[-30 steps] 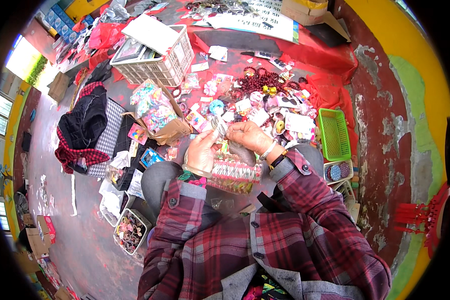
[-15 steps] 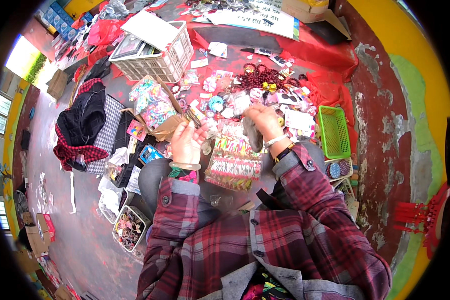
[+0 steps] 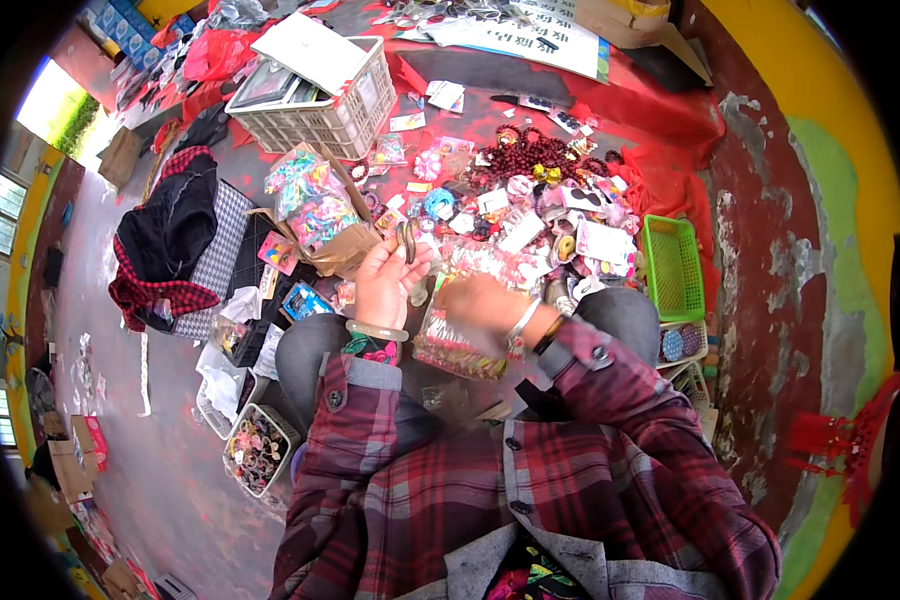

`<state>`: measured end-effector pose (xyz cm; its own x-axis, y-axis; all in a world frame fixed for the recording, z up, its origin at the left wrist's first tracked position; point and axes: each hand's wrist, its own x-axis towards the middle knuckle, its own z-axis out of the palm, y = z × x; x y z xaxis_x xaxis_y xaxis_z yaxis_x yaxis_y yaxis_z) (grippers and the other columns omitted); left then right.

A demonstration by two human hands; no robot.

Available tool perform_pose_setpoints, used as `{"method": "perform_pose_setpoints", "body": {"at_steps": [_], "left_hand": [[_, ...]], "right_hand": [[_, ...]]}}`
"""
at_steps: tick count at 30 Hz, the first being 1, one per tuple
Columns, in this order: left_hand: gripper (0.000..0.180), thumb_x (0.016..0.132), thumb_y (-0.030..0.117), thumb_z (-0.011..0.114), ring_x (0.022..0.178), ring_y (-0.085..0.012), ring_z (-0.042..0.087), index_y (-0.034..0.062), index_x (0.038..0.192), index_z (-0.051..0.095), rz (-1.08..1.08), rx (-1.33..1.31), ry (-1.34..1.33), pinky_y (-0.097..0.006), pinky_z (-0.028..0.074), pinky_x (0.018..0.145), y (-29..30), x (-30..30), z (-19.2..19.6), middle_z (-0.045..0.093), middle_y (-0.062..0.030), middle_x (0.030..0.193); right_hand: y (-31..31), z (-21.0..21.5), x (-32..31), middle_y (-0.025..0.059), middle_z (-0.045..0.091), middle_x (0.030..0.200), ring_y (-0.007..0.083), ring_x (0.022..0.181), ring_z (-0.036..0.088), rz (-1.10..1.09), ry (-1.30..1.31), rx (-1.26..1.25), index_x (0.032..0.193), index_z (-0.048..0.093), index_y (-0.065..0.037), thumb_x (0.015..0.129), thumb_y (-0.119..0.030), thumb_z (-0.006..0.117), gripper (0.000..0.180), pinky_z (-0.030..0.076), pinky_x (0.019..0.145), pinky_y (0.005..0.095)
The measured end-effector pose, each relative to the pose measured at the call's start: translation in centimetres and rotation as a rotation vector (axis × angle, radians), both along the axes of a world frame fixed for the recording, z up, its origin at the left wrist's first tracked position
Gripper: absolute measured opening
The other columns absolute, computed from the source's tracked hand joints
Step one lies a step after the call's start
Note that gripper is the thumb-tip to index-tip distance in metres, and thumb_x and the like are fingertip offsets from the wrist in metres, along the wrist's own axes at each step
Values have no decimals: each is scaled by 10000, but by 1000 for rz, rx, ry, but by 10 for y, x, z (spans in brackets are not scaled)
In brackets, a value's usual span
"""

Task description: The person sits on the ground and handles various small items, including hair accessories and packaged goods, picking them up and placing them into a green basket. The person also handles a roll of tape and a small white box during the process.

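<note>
My left hand (image 3: 382, 288) is raised beside the open cardboard box, its fingertips closed on a few thin dark-and-gold loops (image 3: 406, 242) that could be bangles or hair ties. My right hand (image 3: 480, 312) is smeared by motion, low over the clear-bagged packets (image 3: 440, 345) with red, white and green patterns between my knees. Whether it holds anything cannot be made out. Just beyond both hands lies a pile of small accessories, with a blue scrunchie (image 3: 437, 204), white cards (image 3: 521, 232) and dark red beads (image 3: 530, 152).
The cardboard box (image 3: 342, 250) holds bags of pastel pieces. Behind it stands a white crate (image 3: 315, 125) of flat items. A green basket (image 3: 674, 268) is at my right. To my left are a small basket of hair ties (image 3: 260, 452) and a dark jacket (image 3: 175, 235).
My right hand has moved left and down toward my left hand, and the grey item it held no longer shows. My left hand still pinches the loops, now turned more upright.
</note>
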<state>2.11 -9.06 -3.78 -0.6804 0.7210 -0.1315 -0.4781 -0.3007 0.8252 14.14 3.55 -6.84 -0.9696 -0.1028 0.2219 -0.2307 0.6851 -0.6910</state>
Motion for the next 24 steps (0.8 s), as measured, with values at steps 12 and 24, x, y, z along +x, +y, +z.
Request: {"method": "perform_pose_setpoints", "body": {"at_steps": [12, 24], "left_hand": [[148, 841, 15, 448, 808, -120, 577, -28, 898, 578, -173, -147, 197, -255, 491, 705, 16, 45, -18, 601, -56, 854], [264, 877, 48, 418, 909, -223, 596, -61, 1105, 491, -405, -7, 2, -337, 495, 795, 13, 35, 0, 581, -148, 1014]], "right_hand": [[-3, 50, -3, 152, 576, 935, 348, 857, 550, -476, 414, 55, 1019, 550, -41, 801, -215, 542, 279, 448, 744, 397], [40, 38, -9, 131, 609, 759, 256, 638, 589, -919, 25, -533, 902, 566, -20, 836, -279, 517, 272, 467, 559, 357]]}}
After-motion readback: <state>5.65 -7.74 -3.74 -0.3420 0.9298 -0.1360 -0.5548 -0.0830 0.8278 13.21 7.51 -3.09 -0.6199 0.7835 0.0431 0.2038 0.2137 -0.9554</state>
